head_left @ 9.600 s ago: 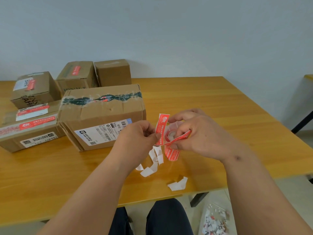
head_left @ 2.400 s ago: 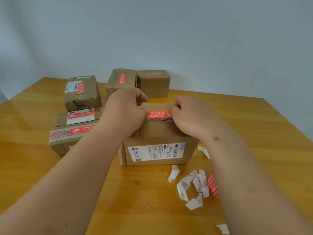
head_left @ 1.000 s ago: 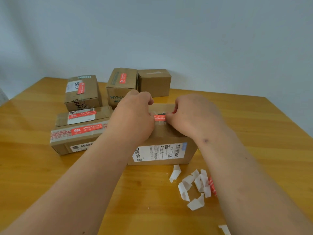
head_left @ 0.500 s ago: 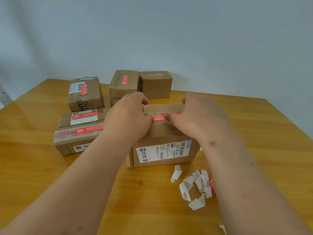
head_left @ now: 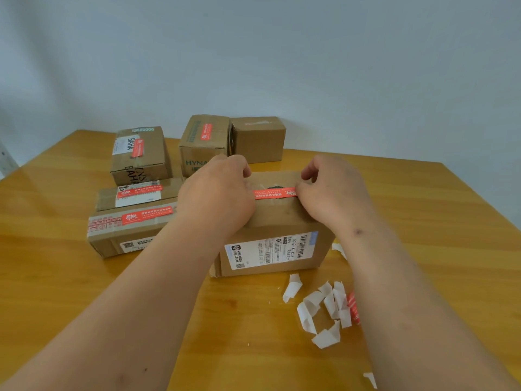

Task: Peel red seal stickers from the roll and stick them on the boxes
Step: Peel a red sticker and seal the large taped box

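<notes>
A red seal sticker (head_left: 275,193) lies flat across the top seam of the nearest cardboard box (head_left: 279,221), which has a white shipping label on its front. My left hand (head_left: 217,193) rests with curled fingers on the sticker's left end and covers it. My right hand (head_left: 329,190), also curled, presses its fingertips on the right end. The red sticker roll (head_left: 353,306) lies on the table (head_left: 451,221) near the front, mostly hidden behind my right forearm.
Several other boxes stand to the left and behind, most with red stickers: a long flat box (head_left: 127,230), a thin box (head_left: 135,193), a tape-marked box (head_left: 139,153), a green-lettered box (head_left: 203,142) and a plain box (head_left: 258,139). White backing scraps (head_left: 321,309) litter the table.
My hands have slid apart along the sticker, uncovering more of its red middle. The box has stayed in place, and my view has shifted slightly.
</notes>
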Demonstrator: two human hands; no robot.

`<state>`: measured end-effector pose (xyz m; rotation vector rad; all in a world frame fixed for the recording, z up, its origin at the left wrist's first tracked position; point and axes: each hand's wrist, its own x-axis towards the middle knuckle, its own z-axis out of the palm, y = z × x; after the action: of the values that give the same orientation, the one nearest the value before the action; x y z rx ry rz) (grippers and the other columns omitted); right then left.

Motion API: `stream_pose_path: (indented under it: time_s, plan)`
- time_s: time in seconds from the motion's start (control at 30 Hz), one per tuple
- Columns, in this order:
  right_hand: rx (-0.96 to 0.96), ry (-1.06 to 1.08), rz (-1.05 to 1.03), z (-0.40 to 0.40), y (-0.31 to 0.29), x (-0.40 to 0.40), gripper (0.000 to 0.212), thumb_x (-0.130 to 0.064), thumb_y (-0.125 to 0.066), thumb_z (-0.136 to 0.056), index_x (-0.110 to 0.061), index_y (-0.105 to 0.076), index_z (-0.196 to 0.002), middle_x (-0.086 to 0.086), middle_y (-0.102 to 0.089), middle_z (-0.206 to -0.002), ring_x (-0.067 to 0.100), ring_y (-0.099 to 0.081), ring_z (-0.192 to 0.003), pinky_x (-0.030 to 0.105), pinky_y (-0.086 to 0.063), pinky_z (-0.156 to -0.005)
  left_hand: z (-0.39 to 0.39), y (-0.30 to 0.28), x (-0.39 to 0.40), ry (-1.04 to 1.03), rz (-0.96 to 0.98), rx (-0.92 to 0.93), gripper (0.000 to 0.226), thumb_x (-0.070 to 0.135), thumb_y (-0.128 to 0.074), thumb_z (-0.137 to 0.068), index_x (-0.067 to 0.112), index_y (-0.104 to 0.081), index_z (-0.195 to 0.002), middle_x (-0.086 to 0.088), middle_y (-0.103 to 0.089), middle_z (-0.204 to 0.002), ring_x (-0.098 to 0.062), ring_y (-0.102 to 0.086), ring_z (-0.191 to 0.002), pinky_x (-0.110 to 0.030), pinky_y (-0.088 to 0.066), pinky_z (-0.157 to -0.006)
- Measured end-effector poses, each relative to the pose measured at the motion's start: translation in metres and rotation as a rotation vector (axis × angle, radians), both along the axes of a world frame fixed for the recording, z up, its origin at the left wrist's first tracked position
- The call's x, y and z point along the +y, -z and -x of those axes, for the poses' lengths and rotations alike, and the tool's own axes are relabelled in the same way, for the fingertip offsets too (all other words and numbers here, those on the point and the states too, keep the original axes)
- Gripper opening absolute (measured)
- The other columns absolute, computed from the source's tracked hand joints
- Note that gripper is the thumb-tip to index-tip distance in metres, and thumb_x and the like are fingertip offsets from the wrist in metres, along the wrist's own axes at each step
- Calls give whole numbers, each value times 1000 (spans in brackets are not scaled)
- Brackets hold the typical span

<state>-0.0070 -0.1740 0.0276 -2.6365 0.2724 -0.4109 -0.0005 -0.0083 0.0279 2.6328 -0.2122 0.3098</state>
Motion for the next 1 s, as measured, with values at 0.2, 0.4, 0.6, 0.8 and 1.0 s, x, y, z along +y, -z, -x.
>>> stream_pose_path:
  time_s: [0.2,0.4,0.6,0.8,1.0]
  plan:
    - [29,31,-9,-3,1,-2,17,-44,-60,-81,-29,-55,-87,-5,-57,-97,19,-54,-93,33,-45,-71,-1,-3,-5,-7,-46,28,26,47,-57,-91,30,-57,-112,7,-58,-105,-17,-57,-91,-36,-52,-72]
    - [18,-7,-37,-1,1,-6,9,-36,-56,-84,-28,-57,-90,-6,-58,-97,16,-56,-90,31,-44,-70,0,-1,-4,10,5,24,24,42,-53,-93,29,-60,-112,6,-59,-105,-17,-58,-90,-42,-54,-81]
    - [-2,-68,-78,8,4,-8,29,-52,-65,-75,-33,-54,-94,-6,-51,-102,16,-51,-97,29,-42,-74,6,-1,-7,-17,-36,60,53,72,-56,-79,30,-53,-113,8,-53,-106,-17,-56,-93,-48,-50,-90]
    - [-24,-45,-145,13,4,-15,16,-29,-63,-81,-29,-56,-95,-4,-51,-105,13,-51,-92,24,-36,-70,9,1,-3,7,87,45,29,30,-60,-88,29,-52,-116,7,-52,-108,-17,-55,-92,-49,-47,-95]
    - [-54,-10,-149,15,8,-17,12,-29,-61,-82,-26,-56,-93,-2,-52,-106,14,-52,-89,25,-36,-68,12,5,1,9,214,9,43,4,-60,-84,26,-56,-121,7,-49,-109,-16,-51,-97,-42,-49,-93]
